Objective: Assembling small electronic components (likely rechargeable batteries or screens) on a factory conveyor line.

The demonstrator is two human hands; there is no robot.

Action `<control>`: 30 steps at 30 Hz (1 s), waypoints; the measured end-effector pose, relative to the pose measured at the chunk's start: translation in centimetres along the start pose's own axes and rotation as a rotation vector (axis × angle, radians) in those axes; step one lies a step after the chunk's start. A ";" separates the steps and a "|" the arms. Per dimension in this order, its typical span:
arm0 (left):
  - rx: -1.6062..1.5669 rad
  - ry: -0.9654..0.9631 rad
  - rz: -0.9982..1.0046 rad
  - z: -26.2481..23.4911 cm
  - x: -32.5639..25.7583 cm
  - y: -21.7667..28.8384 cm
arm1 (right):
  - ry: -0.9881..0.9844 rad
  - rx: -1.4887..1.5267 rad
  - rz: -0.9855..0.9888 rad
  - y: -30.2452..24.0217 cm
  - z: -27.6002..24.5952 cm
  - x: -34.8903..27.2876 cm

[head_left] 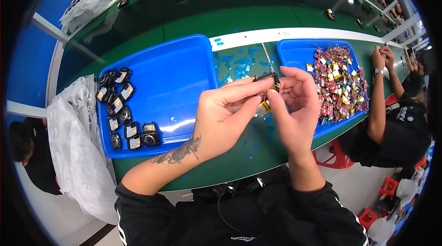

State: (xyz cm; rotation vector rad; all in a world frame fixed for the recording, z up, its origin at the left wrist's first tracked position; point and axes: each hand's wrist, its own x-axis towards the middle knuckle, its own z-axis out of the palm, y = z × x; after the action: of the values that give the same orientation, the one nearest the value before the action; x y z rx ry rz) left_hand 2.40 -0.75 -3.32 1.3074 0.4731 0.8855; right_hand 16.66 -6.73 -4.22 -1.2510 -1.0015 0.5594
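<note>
Both hands meet over the green bench in front of me. My left hand (225,115) and my right hand (297,115) grip a small black plastic housing (275,78) between fingers and thumbs. Under my left fingertips hangs a little circuit board with a yellow-and-silver battery (263,109); my fingers partly cover it, and whether it sits in the housing I cannot tell. To the left, a blue tray (179,75) holds several black camera-like units (150,135) along its left side. To the right, another blue tray (291,53) carries a heap of red circuit boards with batteries (338,85).
Scraps of blue film (241,67) lie between the trays. Beyond a white rail (248,36) runs a green conveyor (221,13) with scattered small parts. A clear plastic bag (76,149) hangs at the left. A co-worker (391,126) sits at the right, another person (37,154) at the left.
</note>
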 end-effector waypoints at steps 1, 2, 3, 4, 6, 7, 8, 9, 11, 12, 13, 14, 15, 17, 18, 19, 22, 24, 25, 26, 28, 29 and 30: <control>-0.052 -0.007 0.012 -0.4 0.0 -0.2 | -0.050 -0.001 0.020 0.0 0.4 0.1; -0.043 0.019 0.016 -0.5 0.0 0.0 | -0.086 -0.051 0.036 0.2 0.4 0.4; -0.022 0.012 0.019 -0.5 -0.1 0.5 | -0.121 -0.040 0.052 -0.1 0.5 0.7; 0.004 0.012 0.021 -0.6 -0.2 0.8 | -0.136 -0.021 0.070 -0.4 0.2 1.2; 0.067 -0.022 -0.016 0.0 0.1 2.3 | -0.199 0.008 0.084 -1.1 -0.6 2.8; -0.078 -0.024 -0.001 -0.3 0.2 2.7 | -0.237 -0.004 0.070 -1.2 -1.0 4.1; 0.186 0.027 0.032 -1.4 0.4 3.5 | -0.346 -0.080 0.080 -1.2 -1.5 6.4; 0.446 0.074 0.054 -2.6 0.9 3.9 | -0.453 -0.161 0.091 -0.4 -1.0 9.3; 1.459 0.089 0.313 -7.9 -0.2 4.3 | -0.566 -0.321 0.210 1.6 0.6 15.3; 1.652 0.150 0.336 -10.4 -1.6 4.6 | -0.562 -0.399 0.280 3.0 1.6 17.8; 1.837 0.221 0.386 -12.5 -2.6 5.2 | -0.537 -0.481 0.341 4.4 2.4 20.0; 2.022 0.323 0.375 -14.1 -4.1 4.3 | -0.434 -0.485 0.337 6.8 2.9 21.3; 1.962 0.275 -0.131 -13.6 -3.8 6.3 | -0.381 -0.617 0.246 9.2 3.2 22.8; 2.017 0.348 -0.105 -16.6 -5.4 4.1 | -0.297 -0.794 0.015 12.6 3.5 23.6; 2.057 0.340 -0.106 -17.0 -6.0 3.6 | -0.316 -0.767 0.099 13.0 3.6 24.0; 2.095 0.327 -0.110 -17.2 -6.2 3.5 | -0.337 -0.740 0.188 12.9 3.4 24.2; 2.044 0.296 -0.232 -16.6 -5.8 3.7 | -0.327 -0.715 0.164 12.7 1.5 25.0; 1.965 0.238 -0.229 -15.9 -5.3 4.2 | -0.328 -0.560 0.268 11.2 -0.1 24.8; 1.964 0.224 -0.226 -15.6 -5.0 4.5 | -0.359 -0.543 0.302 10.7 -1.1 24.9; 1.886 0.207 -0.261 -15.4 -4.5 4.6 | -0.349 -0.557 0.277 9.7 -2.3 24.8; 1.783 0.180 -0.292 -15.0 -3.6 5.0 | -0.330 -0.545 0.152 9.2 -5.0 24.7; 1.787 0.245 -0.310 -15.1 -4.0 5.0 | -0.331 -0.521 0.118 7.8 -5.9 24.1; 1.770 0.293 -0.271 -14.9 -4.0 5.2 | -0.341 -0.532 0.071 7.2 -7.5 23.7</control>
State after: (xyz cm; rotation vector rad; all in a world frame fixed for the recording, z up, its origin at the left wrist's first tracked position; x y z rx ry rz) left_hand -12.67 5.49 -2.55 2.5459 1.8569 0.2375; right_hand 35.78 10.75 -3.67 -1.7006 -1.4582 0.5941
